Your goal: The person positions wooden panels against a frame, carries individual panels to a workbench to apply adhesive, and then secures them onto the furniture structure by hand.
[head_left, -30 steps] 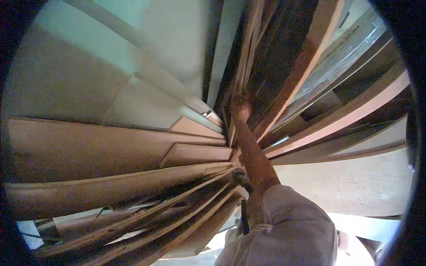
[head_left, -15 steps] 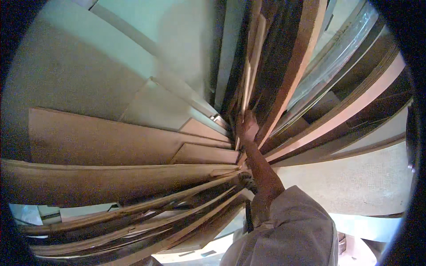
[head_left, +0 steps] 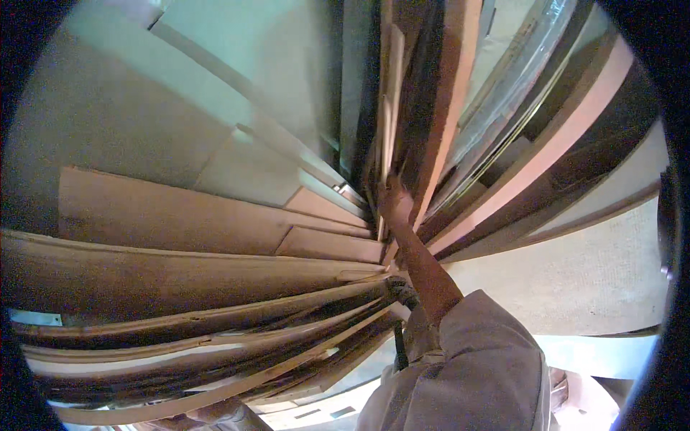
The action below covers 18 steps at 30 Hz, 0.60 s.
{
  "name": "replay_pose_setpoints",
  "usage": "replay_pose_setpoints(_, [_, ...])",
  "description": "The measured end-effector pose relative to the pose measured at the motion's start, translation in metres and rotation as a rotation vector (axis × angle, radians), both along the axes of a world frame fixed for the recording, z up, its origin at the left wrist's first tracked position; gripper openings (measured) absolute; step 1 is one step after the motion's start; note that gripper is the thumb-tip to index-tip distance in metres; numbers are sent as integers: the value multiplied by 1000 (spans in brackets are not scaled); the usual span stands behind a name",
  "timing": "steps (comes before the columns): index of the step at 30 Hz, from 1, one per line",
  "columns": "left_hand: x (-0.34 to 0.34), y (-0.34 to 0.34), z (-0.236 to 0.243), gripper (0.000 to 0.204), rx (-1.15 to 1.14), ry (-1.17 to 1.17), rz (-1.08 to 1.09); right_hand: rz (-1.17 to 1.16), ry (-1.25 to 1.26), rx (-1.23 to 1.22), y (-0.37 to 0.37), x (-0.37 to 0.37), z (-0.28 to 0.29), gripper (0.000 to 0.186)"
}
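My right hand [head_left: 396,204] reaches into a narrow gap between upright sheets. Its fingers are closed around the edge of a thin wooden strip [head_left: 388,136] standing on end. Beside that hand, a dark panel with a pale brown edge [head_left: 447,93] stands to the right. Short brown board offcuts [head_left: 334,244] lean to its left. Down at the lower left, part of my left hand [head_left: 212,411] shows beside the edge of a curved-looking wooden board [head_left: 158,411]. Its fingers are mostly hidden.
Large pale panels [head_left: 165,122] lean at the upper left. Several brown boards [head_left: 172,276] are stacked on edge at the left. A plastic-wrapped sheet [head_left: 503,108] and a pink-edged board [head_left: 568,133] stand at the right, above a broad light panel [head_left: 575,276].
The view has shifted a little, and the stacks appear displaced. My right hand stays on the thin wooden strip. Part of my left hand and its sleeve now show at the lower left.
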<state>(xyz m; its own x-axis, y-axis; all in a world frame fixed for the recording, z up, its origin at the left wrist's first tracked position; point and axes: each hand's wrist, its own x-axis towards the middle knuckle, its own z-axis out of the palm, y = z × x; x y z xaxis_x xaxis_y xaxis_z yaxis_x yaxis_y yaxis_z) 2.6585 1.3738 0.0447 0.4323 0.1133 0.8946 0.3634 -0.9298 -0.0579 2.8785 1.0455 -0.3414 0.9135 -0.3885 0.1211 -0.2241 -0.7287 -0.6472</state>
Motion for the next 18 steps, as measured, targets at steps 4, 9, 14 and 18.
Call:
replay_pose_setpoints(4, [12, -7, 3, 67, -19, -7, -36, -41, 172, 6, -14, -15, -11, 36])
replay_pose_setpoints(9, [7, -9, 9, 67, -6, -29, -13, -48, -448, 274, -34, -34, 158, 25])
replay_pose_setpoints(14, [12, -17, 18, 67, -17, -38, -53, -270, -533, 150, -83, -9, 210, 37])
replay_pose_setpoints(18, [19, -29, 31, 67, -29, -51, -121, -253, -335, 534, -87, 18, 155, 67])
